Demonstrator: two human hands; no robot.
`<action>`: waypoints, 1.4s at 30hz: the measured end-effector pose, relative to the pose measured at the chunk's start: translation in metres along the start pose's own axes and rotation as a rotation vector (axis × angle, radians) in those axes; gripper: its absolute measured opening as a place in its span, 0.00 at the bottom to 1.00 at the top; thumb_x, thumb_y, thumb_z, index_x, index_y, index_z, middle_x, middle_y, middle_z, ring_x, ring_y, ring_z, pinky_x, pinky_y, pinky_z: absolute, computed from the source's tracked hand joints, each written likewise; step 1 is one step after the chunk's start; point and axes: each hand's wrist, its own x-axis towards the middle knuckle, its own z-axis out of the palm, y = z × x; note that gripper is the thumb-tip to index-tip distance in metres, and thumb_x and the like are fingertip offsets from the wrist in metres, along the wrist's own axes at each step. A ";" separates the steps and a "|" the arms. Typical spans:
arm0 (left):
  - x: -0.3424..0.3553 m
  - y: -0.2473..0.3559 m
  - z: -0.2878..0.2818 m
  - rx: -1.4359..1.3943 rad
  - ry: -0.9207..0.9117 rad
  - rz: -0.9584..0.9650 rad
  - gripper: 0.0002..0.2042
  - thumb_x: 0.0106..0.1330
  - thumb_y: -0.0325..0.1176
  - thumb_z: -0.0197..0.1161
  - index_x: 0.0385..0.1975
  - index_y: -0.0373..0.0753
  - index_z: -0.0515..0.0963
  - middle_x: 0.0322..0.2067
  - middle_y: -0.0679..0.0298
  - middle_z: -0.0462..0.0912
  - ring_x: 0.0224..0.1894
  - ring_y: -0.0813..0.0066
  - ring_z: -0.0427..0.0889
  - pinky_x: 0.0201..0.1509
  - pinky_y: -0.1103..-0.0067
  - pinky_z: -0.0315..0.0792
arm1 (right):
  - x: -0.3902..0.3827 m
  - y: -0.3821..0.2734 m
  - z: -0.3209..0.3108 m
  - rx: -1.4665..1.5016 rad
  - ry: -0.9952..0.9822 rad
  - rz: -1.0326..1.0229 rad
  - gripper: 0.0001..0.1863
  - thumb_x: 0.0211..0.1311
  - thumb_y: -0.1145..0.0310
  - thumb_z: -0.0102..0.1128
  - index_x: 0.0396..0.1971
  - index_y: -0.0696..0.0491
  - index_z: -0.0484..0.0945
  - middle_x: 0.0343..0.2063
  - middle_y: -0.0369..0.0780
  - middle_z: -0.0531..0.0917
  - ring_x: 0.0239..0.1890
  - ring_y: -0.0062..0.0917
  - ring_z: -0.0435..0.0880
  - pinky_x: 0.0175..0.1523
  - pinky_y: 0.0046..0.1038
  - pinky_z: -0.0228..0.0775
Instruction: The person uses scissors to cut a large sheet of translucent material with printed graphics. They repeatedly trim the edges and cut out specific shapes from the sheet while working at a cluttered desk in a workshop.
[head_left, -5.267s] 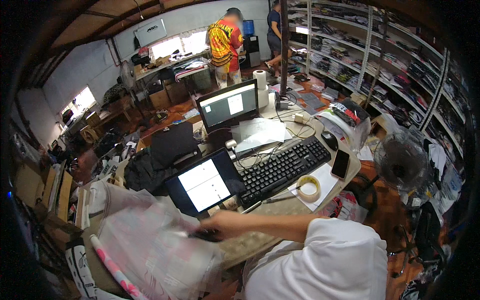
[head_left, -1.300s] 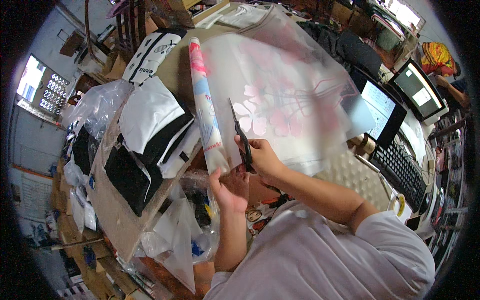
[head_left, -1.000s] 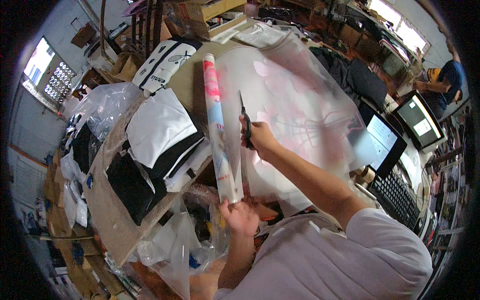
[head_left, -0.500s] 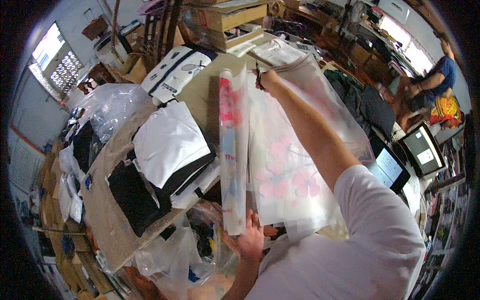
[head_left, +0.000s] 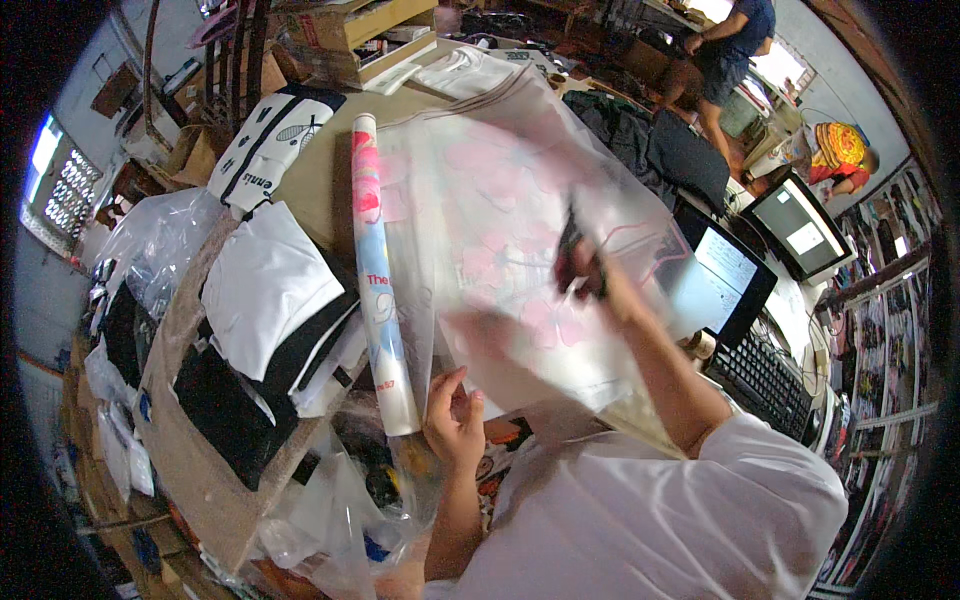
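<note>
Nearest, the left hand (head_left: 457, 420) is half-curled beside the roll's near end; whether it pinches any film, I cannot tell. The slim printed roll (head_left: 376, 285) lies on the tan table (head_left: 323, 205), long axis pointing away, far end leaning left. Beyond, the blurred right hand (head_left: 599, 277) grips dark scissors (head_left: 571, 240), blades indistinct, over a glossy, translucent flowered sheet (head_left: 480, 215). Farthest, the frame crops a cardboard box (head_left: 318, 42).
</note>
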 end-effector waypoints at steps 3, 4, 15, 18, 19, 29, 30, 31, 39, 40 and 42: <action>-0.018 -0.004 -0.001 0.167 0.019 0.119 0.11 0.54 0.27 0.58 0.38 0.33 0.74 0.35 0.58 0.75 0.33 0.70 0.73 0.39 0.79 0.67 | -0.030 0.038 0.049 -0.321 -0.176 0.149 0.22 0.55 0.49 0.53 0.25 0.57 0.72 0.19 0.37 0.77 0.19 0.20 0.75 0.21 0.22 0.63; -0.027 -0.003 -0.004 0.213 0.019 0.125 0.11 0.55 0.27 0.58 0.38 0.33 0.74 0.35 0.58 0.76 0.34 0.69 0.73 0.39 0.79 0.67 | -0.031 0.046 0.060 -0.383 -0.239 0.188 0.22 0.53 0.49 0.55 0.26 0.57 0.73 0.21 0.37 0.78 0.20 0.18 0.75 0.21 0.20 0.62; -0.017 -0.021 -0.055 0.126 0.284 -0.015 0.25 0.56 0.34 0.61 0.52 0.32 0.62 0.47 0.55 0.68 0.44 0.63 0.73 0.39 0.76 0.72 | -0.010 0.089 0.122 -0.718 -0.160 -0.054 0.22 0.45 0.53 0.63 0.23 0.60 0.73 0.16 0.45 0.77 0.20 0.33 0.78 0.27 0.31 0.69; -0.017 -0.017 -0.063 -0.288 0.321 -0.162 0.22 0.58 0.36 0.58 0.49 0.31 0.64 0.42 0.56 0.72 0.40 0.64 0.75 0.38 0.77 0.74 | -0.013 0.104 0.124 -0.684 -0.067 -0.133 0.22 0.46 0.53 0.63 0.24 0.60 0.72 0.15 0.44 0.76 0.18 0.31 0.77 0.25 0.30 0.67; -0.020 -0.018 -0.071 -0.532 0.334 -0.283 0.20 0.59 0.37 0.57 0.47 0.31 0.65 0.42 0.56 0.72 0.40 0.65 0.75 0.39 0.77 0.74 | -0.014 0.104 0.122 -0.666 -0.034 -0.157 0.23 0.46 0.52 0.64 0.24 0.59 0.71 0.14 0.42 0.75 0.15 0.27 0.76 0.22 0.28 0.66; -0.030 0.028 -0.047 -1.192 0.236 -0.390 0.19 0.64 0.40 0.47 0.48 0.31 0.64 0.45 0.53 0.70 0.44 0.65 0.71 0.48 0.78 0.71 | -0.040 0.094 0.073 -0.231 -0.092 -0.009 0.24 0.46 0.51 0.64 0.31 0.58 0.71 0.20 0.39 0.77 0.21 0.23 0.75 0.27 0.27 0.67; -0.031 0.023 -0.048 -1.196 0.163 -0.396 0.20 0.64 0.40 0.47 0.49 0.32 0.63 0.46 0.54 0.69 0.43 0.65 0.71 0.47 0.78 0.72 | -0.037 0.093 0.082 0.019 -0.095 0.058 0.19 0.47 0.56 0.65 0.30 0.55 0.72 0.18 0.37 0.75 0.19 0.21 0.74 0.24 0.23 0.64; -0.033 0.017 -0.050 -1.200 0.088 -0.404 0.21 0.64 0.41 0.48 0.51 0.33 0.62 0.47 0.54 0.68 0.42 0.65 0.71 0.46 0.79 0.72 | -0.039 0.079 0.083 0.191 -0.126 0.084 0.16 0.48 0.59 0.64 0.28 0.54 0.72 0.16 0.36 0.74 0.18 0.19 0.72 0.22 0.22 0.63; -0.020 0.028 -0.020 -1.101 0.109 -0.522 0.23 0.62 0.44 0.50 0.52 0.35 0.63 0.44 0.55 0.71 0.34 0.68 0.75 0.33 0.82 0.76 | -0.008 0.023 0.085 0.271 -0.090 -0.302 0.07 0.47 0.71 0.59 0.18 0.54 0.70 0.14 0.31 0.70 0.15 0.16 0.67 0.20 0.21 0.57; -0.011 0.023 -0.026 -1.059 0.056 -0.492 0.24 0.61 0.45 0.51 0.52 0.35 0.63 0.44 0.55 0.72 0.32 0.68 0.75 0.33 0.82 0.76 | -0.004 0.006 0.082 0.291 -0.092 -0.296 0.05 0.47 0.72 0.58 0.19 0.54 0.71 0.14 0.31 0.70 0.16 0.16 0.67 0.21 0.21 0.57; -0.003 0.023 -0.044 -1.022 0.064 -0.427 0.24 0.61 0.46 0.51 0.52 0.36 0.63 0.45 0.56 0.72 0.32 0.68 0.75 0.32 0.83 0.75 | 0.000 -0.029 0.073 0.272 -0.051 -0.338 0.02 0.47 0.73 0.56 0.20 0.54 0.73 0.15 0.31 0.70 0.17 0.15 0.67 0.22 0.20 0.58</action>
